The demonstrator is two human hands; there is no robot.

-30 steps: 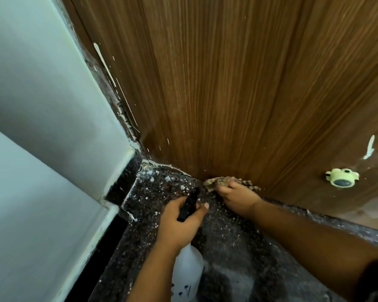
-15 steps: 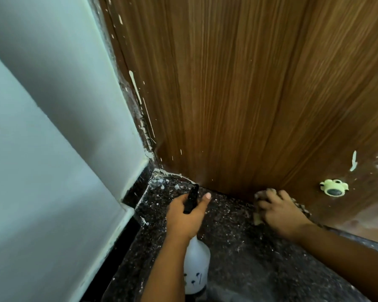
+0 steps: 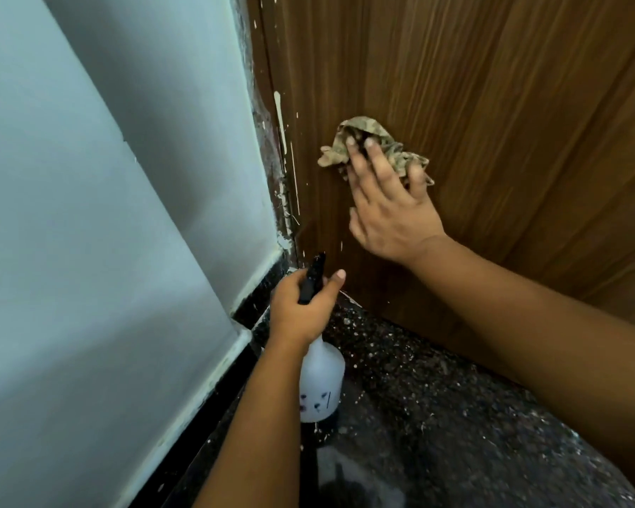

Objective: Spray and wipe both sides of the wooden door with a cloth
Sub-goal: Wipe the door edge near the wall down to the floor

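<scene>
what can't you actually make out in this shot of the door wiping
- Spray bottle, head view: the left hand grips the black top, hiding the trigger; the markings are too blurred to read.
- Cloth: its middle is under the right hand's flat fingers.
- Wooden door: top and right are cut off by the frame edge; its other side is unseen.
- Whether the door is wet: not discernible.

Two bare, sleeveless forearms
</scene>
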